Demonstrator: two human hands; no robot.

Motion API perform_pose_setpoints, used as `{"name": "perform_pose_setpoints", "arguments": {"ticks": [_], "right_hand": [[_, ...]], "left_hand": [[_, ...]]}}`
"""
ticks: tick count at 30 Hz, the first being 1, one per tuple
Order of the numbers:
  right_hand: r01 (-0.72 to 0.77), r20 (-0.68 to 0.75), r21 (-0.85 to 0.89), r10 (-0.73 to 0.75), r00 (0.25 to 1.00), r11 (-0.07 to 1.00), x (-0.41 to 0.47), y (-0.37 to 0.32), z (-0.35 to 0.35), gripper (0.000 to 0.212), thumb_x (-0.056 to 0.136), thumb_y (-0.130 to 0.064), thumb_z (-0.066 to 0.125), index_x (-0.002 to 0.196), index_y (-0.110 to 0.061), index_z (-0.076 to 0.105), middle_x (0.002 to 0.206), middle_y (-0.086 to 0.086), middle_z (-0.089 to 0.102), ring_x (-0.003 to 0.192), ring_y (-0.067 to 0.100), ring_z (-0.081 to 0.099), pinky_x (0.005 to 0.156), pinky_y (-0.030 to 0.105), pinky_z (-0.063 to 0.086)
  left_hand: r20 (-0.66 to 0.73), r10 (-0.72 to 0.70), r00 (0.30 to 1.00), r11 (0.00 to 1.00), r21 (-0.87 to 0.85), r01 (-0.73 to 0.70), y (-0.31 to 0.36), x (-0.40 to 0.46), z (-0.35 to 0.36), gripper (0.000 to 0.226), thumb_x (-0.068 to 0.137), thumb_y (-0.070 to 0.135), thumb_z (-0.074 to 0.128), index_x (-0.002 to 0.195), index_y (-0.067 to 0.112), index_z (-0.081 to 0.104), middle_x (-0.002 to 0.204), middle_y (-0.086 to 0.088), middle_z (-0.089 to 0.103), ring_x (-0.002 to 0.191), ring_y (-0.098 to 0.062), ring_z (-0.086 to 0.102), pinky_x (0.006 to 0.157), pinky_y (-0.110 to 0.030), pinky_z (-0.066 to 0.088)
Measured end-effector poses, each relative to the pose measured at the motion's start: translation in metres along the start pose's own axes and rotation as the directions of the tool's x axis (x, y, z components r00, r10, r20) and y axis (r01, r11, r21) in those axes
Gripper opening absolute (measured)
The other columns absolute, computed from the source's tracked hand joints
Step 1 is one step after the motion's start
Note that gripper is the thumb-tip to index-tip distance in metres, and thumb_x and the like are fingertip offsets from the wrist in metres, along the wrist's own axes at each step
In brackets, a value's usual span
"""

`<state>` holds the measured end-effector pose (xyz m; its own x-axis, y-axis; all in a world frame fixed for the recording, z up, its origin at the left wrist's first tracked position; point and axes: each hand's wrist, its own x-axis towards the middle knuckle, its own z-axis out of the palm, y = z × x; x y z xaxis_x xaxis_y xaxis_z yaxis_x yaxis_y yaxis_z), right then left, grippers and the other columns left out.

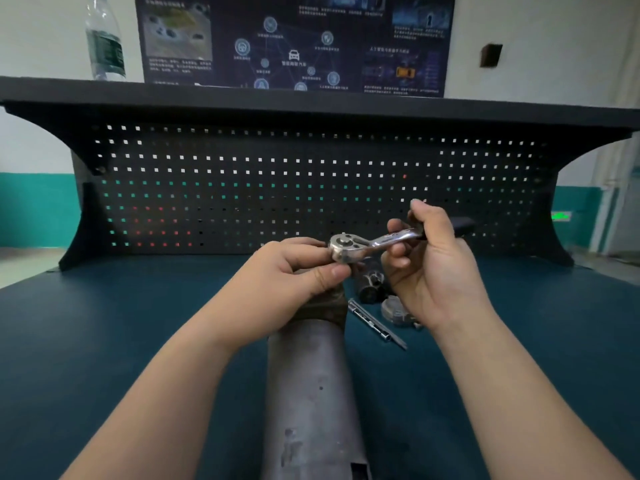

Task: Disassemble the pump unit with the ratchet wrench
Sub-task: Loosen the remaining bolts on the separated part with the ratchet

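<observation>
head view, mid-frame: my right hand [429,261] grips the ratchet wrench [375,242] by its handle; my left hand [294,271] pinches its head; wrench runs left-right, above the pump unit [311,386], whose long axis runs from bottom centre up to my left hand.

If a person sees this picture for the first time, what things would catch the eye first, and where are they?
First the shiny ratchet wrench at the centre, held above the bench: the left hand pinches its round head and the right hand grips its handle. Below them a long grey pump unit lies on the blue bench top, running toward the viewer. Behind stands a dark pegboard.
</observation>
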<state>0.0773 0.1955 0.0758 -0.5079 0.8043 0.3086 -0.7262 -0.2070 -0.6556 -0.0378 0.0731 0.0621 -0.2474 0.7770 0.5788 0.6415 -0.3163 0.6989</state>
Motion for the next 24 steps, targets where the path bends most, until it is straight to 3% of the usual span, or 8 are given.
{"name": "perform_pose_setpoints", "arguments": {"ticks": [5,9,12,14,15,17,20,24], "right_hand": [[0.32,-0.108,0.044,-0.314,0.943,0.946,-0.012,0.018,-0.005,0.026,0.093,-0.023,0.056,0.071,-0.011,0.049,0.053,0.004,0.059,0.037,0.014,0.049,0.039,0.02,0.038],[0.782,0.066,-0.245,-0.795,0.603,0.573,-0.029,0.026,-0.008,0.021,0.088,-0.033,0.058,0.072,-0.023,0.048,0.058,0.007,0.055,0.042,0.025,0.051,0.046,0.029,0.042],[0.92,0.387,-0.36,-0.873,0.297,0.153,-0.034,0.03,-0.015,0.028,0.096,-0.04,0.051,0.075,-0.021,0.048,0.061,-0.002,0.05,0.048,0.011,0.051,0.05,0.024,0.042],[0.914,0.447,-0.405,-0.872,0.199,0.001,-0.035,0.036,-0.018,0.028,0.098,-0.035,0.047,0.075,-0.019,0.046,0.062,-0.008,0.045,0.05,0.003,0.045,0.051,0.016,0.039],[0.9,0.409,-0.433,-0.882,0.235,0.038,-0.035,0.037,-0.017,0.028,0.098,-0.033,0.047,0.074,-0.02,0.044,0.06,-0.006,0.046,0.048,0.007,0.046,0.049,0.02,0.04],[0.82,0.203,-0.41,-0.837,0.509,0.4,-0.036,0.033,-0.011,0.027,0.093,-0.031,0.05,0.069,-0.02,0.04,0.052,0.001,0.049,0.041,0.018,0.048,0.041,0.027,0.039],[0.426,-0.07,-0.118,-0.435,0.898,0.897,-0.025,0.025,-0.007,0.029,0.09,-0.026,0.053,0.064,-0.017,0.046,0.043,0.0,0.047,0.03,0.014,0.043,0.035,0.018,0.033],[-0.085,-0.029,0.194,0.092,0.995,0.977,-0.003,0.011,-0.013,0.032,0.092,-0.029,0.06,0.066,-0.011,0.054,0.042,-0.005,0.042,0.029,0.004,0.032,0.03,0.016,0.027]], "left_hand": [[-0.04,-0.002,0.999,0.999,0.039,0.003,-0.001,0.0,0.007,0.031,0.076,0.034,0.059,0.095,0.017,0.076,0.11,-0.002,0.069,0.107,-0.012,0.063,0.101,-0.041,0.045],[-0.03,-0.006,1.0,0.999,0.046,0.008,0.0,0.001,0.006,0.017,0.086,0.016,0.061,0.091,0.02,0.076,0.108,0.0,0.069,0.106,-0.008,0.063,0.102,-0.038,0.044],[-0.024,0.003,1.0,0.999,0.054,-0.002,0.001,0.001,0.007,0.021,0.082,0.028,0.06,0.092,0.019,0.077,0.105,0.001,0.069,0.105,-0.01,0.062,0.101,-0.041,0.044],[-0.028,0.01,1.0,0.996,0.089,-0.007,0.002,0.002,0.009,0.029,0.078,0.037,0.059,0.092,0.019,0.077,0.104,0.002,0.069,0.106,-0.013,0.062,0.1,-0.044,0.043],[-0.028,0.009,1.0,0.995,0.102,-0.006,0.003,0.003,0.01,0.031,0.078,0.039,0.06,0.094,0.018,0.077,0.106,0.001,0.069,0.107,-0.014,0.062,0.1,-0.045,0.043],[-0.029,0.001,1.0,0.994,0.108,0.002,0.003,0.004,0.012,0.026,0.082,0.041,0.066,0.093,0.02,0.077,0.106,0.001,0.069,0.109,-0.013,0.061,0.101,-0.045,0.043],[-0.064,0.002,0.998,0.996,0.09,0.004,-0.001,0.004,0.011,0.022,0.078,0.037,0.063,0.089,0.024,0.077,0.107,0.005,0.07,0.109,-0.01,0.062,0.101,-0.045,0.044],[-0.059,0.02,0.998,0.993,0.118,-0.013,-0.002,0.005,0.013,0.032,0.077,0.045,0.071,0.096,0.02,0.078,0.107,0.0,0.069,0.107,-0.014,0.063,0.099,-0.046,0.044]]}}
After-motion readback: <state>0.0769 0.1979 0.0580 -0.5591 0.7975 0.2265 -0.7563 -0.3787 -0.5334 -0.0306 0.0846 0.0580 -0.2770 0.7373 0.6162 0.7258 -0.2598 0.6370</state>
